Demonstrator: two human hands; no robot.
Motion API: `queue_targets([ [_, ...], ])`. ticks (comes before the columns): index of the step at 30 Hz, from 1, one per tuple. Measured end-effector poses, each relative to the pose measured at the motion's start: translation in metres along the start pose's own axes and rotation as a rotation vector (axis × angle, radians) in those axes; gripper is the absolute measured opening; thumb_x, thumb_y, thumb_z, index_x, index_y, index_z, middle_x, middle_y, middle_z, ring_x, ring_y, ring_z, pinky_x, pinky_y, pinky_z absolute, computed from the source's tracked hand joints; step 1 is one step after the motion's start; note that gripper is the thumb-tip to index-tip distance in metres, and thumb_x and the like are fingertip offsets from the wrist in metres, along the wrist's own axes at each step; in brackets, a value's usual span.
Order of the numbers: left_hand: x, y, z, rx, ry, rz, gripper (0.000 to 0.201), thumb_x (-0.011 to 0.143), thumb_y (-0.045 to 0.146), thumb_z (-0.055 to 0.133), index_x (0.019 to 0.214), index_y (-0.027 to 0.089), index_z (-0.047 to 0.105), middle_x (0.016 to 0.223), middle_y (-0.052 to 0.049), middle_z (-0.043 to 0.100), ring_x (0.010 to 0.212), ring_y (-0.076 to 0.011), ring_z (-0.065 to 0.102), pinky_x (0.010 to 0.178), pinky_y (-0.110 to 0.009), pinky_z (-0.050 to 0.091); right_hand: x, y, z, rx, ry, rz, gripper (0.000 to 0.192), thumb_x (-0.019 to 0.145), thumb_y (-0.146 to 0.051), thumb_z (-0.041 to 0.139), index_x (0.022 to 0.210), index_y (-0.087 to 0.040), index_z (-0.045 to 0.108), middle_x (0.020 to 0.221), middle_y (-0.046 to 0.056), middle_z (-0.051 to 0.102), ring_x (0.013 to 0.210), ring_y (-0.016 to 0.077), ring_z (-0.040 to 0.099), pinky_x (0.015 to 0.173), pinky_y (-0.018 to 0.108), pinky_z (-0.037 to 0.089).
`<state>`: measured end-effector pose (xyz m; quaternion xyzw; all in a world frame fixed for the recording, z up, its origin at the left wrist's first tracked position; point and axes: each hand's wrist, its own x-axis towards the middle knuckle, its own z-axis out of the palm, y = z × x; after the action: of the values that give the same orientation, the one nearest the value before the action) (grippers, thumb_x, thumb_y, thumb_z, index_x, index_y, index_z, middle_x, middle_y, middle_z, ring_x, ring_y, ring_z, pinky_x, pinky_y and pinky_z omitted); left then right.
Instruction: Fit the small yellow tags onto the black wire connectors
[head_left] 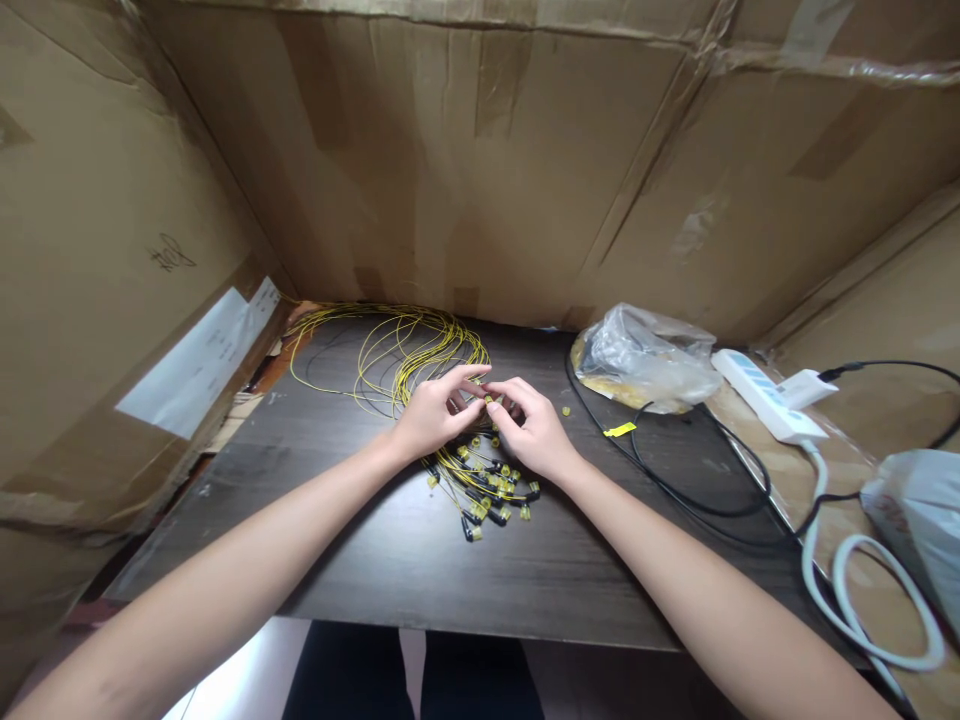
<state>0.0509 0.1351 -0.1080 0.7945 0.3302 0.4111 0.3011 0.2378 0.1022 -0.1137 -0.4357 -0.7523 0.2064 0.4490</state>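
My left hand (pixel 439 412) and my right hand (pixel 531 428) meet fingertip to fingertip above the middle of the table. A small yellow plastic cap (pixel 488 399) shows at the right thumb and fingers, which are closed on it. The left thumb and fingers are pinched close beside it; what they hold is hidden. Behind the left hand spreads a loose bundle of thin yellow cables (pixel 450 345). Below the hands lies a heap of black cable ends (pixel 496 518) among several translucent yellow caps (pixel 481 510).
A clear plastic bag (pixel 652 350) with yellowish contents sits at the back right. A black cable (pixel 697 510) with a yellow tag (pixel 620 430) loops nearby. Further right lies a white power strip (pixel 765 395). Cardboard walls (pixel 450 170) enclose the table (pixel 360 570). One loose yellow piece (pixel 566 411) lies right of the hands.
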Motion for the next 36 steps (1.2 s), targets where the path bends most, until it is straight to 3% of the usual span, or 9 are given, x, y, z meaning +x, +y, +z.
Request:
queue_targets([
  [5, -0.002, -0.001, 0.0, -0.081, -0.007, -0.056, 0.054, 0.088, 0.022, 0.062, 0.141, 0.014, 0.053, 0.098, -0.008, 0.078, 0.06, -0.0118, 0.071, 0.059, -0.021, 0.057, 0.0, 0.001, -0.002, -0.222, 0.022, -0.146, 0.027, 0.098, -0.025, 0.053, 0.118, -0.019, 0.071, 0.104, 0.01, 0.07, 0.095, 0.0256, 0.06, 0.087, 0.042, 0.051],
  [10, -0.002, 0.002, 0.002, -0.255, -0.018, -0.159, 0.06, 0.087, 0.021, 0.063, 0.145, 0.013, 0.049, 0.111, -0.015, 0.075, 0.064, -0.0145, 0.074, 0.062, -0.023, 0.061, 0.0, -0.003, -0.006, -0.364, 0.017, -0.159, 0.029, 0.099, -0.026, 0.052, 0.121, -0.021, 0.071, 0.108, 0.011, 0.07, 0.097, 0.0281, 0.058, 0.088, 0.046, 0.05],
  [15, 0.001, 0.001, 0.003, -0.4, -0.017, -0.269, 0.063, 0.09, 0.022, 0.06, 0.148, 0.01, 0.04, 0.112, -0.018, 0.074, 0.063, -0.0147, 0.073, 0.059, -0.024, 0.06, 0.001, -0.007, -0.008, -0.422, 0.012, -0.179, 0.026, 0.098, -0.022, 0.052, 0.114, -0.021, 0.072, 0.107, 0.011, 0.07, 0.098, 0.0294, 0.057, 0.088, 0.046, 0.049],
  [24, -0.002, 0.003, 0.001, -0.109, 0.009, -0.122, 0.039, 0.087, 0.019, 0.06, 0.126, 0.013, 0.059, 0.101, -0.01, 0.077, 0.058, -0.0115, 0.068, 0.057, -0.022, 0.055, 0.0, -0.007, -0.005, -0.307, 0.012, -0.197, 0.02, 0.097, -0.019, 0.051, 0.108, -0.019, 0.068, 0.102, 0.01, 0.069, 0.096, 0.0272, 0.058, 0.088, 0.043, 0.049],
  [36, -0.002, 0.004, 0.0, 0.038, -0.02, -0.031, 0.03, 0.087, 0.018, 0.058, 0.116, 0.016, 0.064, 0.095, -0.005, 0.076, 0.058, -0.0105, 0.066, 0.058, -0.022, 0.053, 0.001, -0.009, -0.006, -0.205, 0.023, -0.108, 0.017, 0.094, -0.02, 0.052, 0.101, -0.021, 0.068, 0.1, 0.009, 0.069, 0.095, 0.0264, 0.059, 0.085, 0.041, 0.048],
])
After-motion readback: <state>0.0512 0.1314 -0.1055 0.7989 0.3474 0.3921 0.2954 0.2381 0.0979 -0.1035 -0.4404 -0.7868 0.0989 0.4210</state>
